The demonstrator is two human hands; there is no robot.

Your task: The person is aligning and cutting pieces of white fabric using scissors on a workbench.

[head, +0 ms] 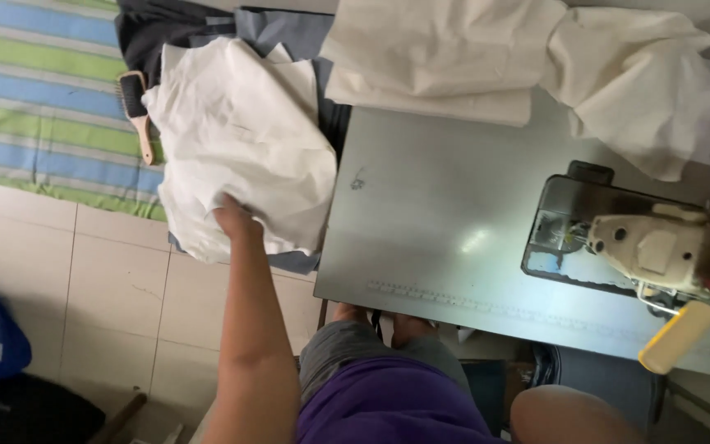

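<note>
Fingers of your left hand grasp the white cloth, heaped left of the counter; right hand unseen.

A purple short-sleeved fabric top and grey fabric shorts were worn. The left forearm was left uncovered; both knees were left bare beneath the shorts.

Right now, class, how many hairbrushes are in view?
1: a wooden hairbrush lies on the striped mat, beside the white cloth. Others may be hidden under fabric.
</note>
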